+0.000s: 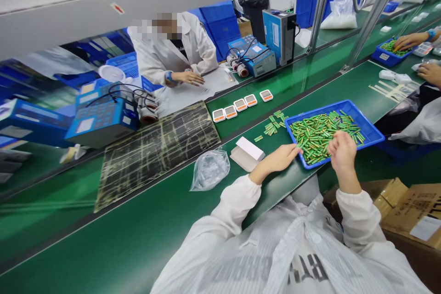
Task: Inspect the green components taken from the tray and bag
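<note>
A blue plastic tray (370,134) full of small green batteries with gold-coloured ends (315,135) sits at the near edge of the green bench. My left hand (279,158) is at the tray's left rim, its fingers pressed together, and whatever lies between the fingertips is too small to make out. Over the front part of the tray, my right hand (342,148) has its fingers curled closed just above the batteries. Its fingertips are partly hidden, so what they hold does not show. Loose batteries (272,127) lie in a small group left of the tray.
Left of my left hand are an open white box (248,150) and a clear plastic bag (211,169). Several white-and-orange display devices (240,104) line the green belt beyond. A dark scratched mat (158,151) lies farther left. A co-worker (186,55) sits opposite; cardboard boxes (413,206) stand lower right.
</note>
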Tool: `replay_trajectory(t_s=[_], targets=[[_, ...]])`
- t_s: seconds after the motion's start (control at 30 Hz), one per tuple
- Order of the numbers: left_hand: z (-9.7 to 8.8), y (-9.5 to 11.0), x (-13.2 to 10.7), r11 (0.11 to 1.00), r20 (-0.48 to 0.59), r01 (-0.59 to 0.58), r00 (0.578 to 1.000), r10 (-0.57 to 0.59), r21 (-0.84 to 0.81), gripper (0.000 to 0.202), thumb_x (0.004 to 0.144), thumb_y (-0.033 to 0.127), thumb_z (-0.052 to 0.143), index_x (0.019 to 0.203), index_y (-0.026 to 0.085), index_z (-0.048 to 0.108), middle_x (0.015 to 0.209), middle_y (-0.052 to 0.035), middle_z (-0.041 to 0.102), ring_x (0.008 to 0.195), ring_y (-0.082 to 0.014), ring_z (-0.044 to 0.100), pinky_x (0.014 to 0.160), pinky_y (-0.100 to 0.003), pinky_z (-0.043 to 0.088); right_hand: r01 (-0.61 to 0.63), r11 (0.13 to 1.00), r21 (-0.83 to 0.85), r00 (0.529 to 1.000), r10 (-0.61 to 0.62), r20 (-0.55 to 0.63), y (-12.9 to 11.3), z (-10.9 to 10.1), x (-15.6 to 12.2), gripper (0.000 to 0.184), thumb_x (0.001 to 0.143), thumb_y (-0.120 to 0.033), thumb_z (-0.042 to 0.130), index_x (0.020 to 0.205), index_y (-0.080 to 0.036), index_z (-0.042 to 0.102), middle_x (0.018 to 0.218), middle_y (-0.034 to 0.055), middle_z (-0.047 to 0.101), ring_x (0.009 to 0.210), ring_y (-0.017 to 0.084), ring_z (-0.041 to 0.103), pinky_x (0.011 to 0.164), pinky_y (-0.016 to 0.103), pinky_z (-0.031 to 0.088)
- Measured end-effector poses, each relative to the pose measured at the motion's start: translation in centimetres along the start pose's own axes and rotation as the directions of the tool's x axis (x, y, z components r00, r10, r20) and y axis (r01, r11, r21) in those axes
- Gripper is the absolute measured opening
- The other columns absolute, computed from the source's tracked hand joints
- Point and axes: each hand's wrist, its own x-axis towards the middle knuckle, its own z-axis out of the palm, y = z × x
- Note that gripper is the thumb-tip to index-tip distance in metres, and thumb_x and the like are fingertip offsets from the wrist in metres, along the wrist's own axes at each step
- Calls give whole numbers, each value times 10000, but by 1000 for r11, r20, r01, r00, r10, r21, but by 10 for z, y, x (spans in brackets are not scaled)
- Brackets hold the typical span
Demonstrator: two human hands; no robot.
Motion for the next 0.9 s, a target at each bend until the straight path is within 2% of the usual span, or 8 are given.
replay_trajectory(t_s=[0.1, 0.2, 0.3, 0.43, 0.6, 0.77, 0.83, 0.9], targets=[[15, -9, 42, 947, -34, -64, 996, 79, 315, 399, 1094, 289, 321, 1280, 96, 617, 1180, -171, 691, 1104, -254, 651, 1048, -391, 499, -92, 996, -5, 995, 92, 41, 19, -2, -13, 344, 880, -475, 790, 834, -221, 563, 533, -126, 297, 401, 56, 234, 356, 176, 205], [29, -15, 71, 799, 6, -121, 989, 146, 589, 537, 1010, 104, 342, 1525, -33, 406, 1310, -265, 633, 1211, -297, 632, 1084, -422, 492, -57, 998, 6, 998, 58, -16, 32, -1, -22, 351, 893, -493, 776, 843, -227, 552, 542, -126, 292, 408, 57, 230, 367, 176, 215], [38, -18, 79, 612, 53, -161, 980, 190, 774, 604, 973, 52, 370, 1563, -79, 343, 1296, -293, 625, 1171, -325, 654, 1010, -437, 527, -57, 998, -33, 998, 57, 7, 33, -5, -23, 331, 911, -490, 760, 862, -227, 566, 544, -119, 305, 417, 62, 237, 378, 185, 215], [43, -16, 74, 482, 123, -211, 970, 208, 850, 480, 1029, 83, 358, 1474, -19, 506, 1197, -248, 682, 1074, -298, 698, 917, -401, 554, -71, 995, -66, 997, 74, 38, 32, -8, -21, 327, 924, -494, 741, 856, -229, 563, 535, -119, 296, 419, 69, 230, 384, 196, 207], [39, -10, 75, 513, 256, -280, 959, 120, 811, 310, 1038, 92, 406, 1075, 65, 713, 1040, -194, 725, 963, -268, 726, 848, -369, 573, -42, 995, -87, 998, 46, 50, 36, -5, -18, 329, 920, -484, 751, 849, -229, 556, 531, -120, 278, 422, 70, 222, 391, 205, 191], [18, -8, 75, 631, 113, -159, 987, 112, 760, 331, 1092, 260, 415, 1068, 102, 704, 1071, -170, 733, 1021, -253, 717, 880, -340, 566, -17, 969, -246, 996, 38, 84, 38, -8, -20, 394, 958, -570, 674, 850, -256, 461, 563, -111, 299, 449, 100, 252, 420, 240, 221], [-3, -10, 67, 686, -6, -51, 997, 81, 726, 448, 1118, 387, 354, 1038, 119, 703, 1074, -171, 738, 1051, -268, 714, 917, -356, 556, 86, 883, -462, 993, -37, 114, 35, -16, -20, 450, 963, -573, 662, 803, -264, 378, 593, -91, 336, 496, 120, 304, 474, 270, 282], [-31, -14, 54, 708, -141, 101, 990, -1, 699, 513, 1132, 406, 271, 1070, 127, 696, 1107, -179, 741, 1073, -282, 719, 943, -380, 547, 239, 672, -701, 969, -114, 221, 30, -26, -18, 494, 962, -530, 669, 753, -261, 312, 613, -68, 370, 551, 137, 341, 558, 304, 326]])
